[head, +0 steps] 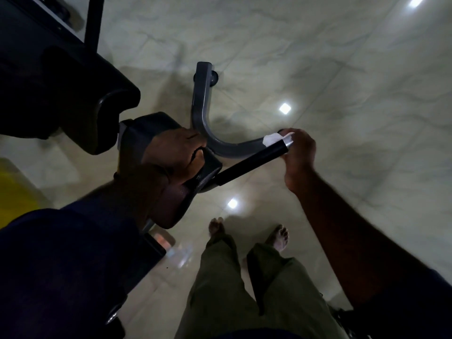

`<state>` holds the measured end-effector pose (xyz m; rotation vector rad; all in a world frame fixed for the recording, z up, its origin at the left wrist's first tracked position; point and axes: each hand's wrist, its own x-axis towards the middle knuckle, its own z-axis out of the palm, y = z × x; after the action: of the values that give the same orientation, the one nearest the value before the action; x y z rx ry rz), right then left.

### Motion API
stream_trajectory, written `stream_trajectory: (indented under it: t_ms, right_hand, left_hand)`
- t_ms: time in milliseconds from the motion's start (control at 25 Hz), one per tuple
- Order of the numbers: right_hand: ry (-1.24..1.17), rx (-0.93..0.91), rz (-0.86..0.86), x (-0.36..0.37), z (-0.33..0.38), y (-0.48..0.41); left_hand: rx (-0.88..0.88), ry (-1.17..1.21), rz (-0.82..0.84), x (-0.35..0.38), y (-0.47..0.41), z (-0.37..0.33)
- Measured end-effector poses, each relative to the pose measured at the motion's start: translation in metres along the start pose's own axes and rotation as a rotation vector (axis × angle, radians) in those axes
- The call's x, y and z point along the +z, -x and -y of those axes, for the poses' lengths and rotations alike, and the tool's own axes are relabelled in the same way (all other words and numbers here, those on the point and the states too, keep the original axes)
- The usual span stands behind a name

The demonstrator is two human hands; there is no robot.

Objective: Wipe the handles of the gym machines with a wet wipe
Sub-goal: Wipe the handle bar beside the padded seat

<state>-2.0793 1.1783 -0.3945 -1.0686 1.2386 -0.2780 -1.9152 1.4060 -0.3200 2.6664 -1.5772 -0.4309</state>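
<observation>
The right hand (pixel 299 155) pinches the wipe (pixel 274 138) round the tip of the handle (pixel 247 163), so it should squeeze snugly and twist while sliding toward the left hand (pixel 176 152), whose curled fingers steady the bracket (pixel 209 165).

Most of the wipe (pixel 272 138) is covered by the right hand (pixel 300 154), and the handle (pixel 249 163) tip gets swallowed with it. The left hand (pixel 171 154) fingertips are lost in shadow on the machine (pixel 146 128), which is chopped off by the left edge. A yellow thing (pixel 12 188) there is cut off too and can't be identified.
</observation>
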Motion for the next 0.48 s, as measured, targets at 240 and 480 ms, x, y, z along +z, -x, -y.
stream_trajectory:
  t_ms: [240,480]
  right_hand:
    - [0.218,-0.318,0.185,0.002,0.011,-0.006]
    - [-0.909,0.314,0.284,0.005,-0.026,0.013]
  left_hand:
    - [0.006,-0.015,0.02,0.003,-0.001,0.003]
    - [0.02,-0.02,0.015,0.006,-0.002,0.008]
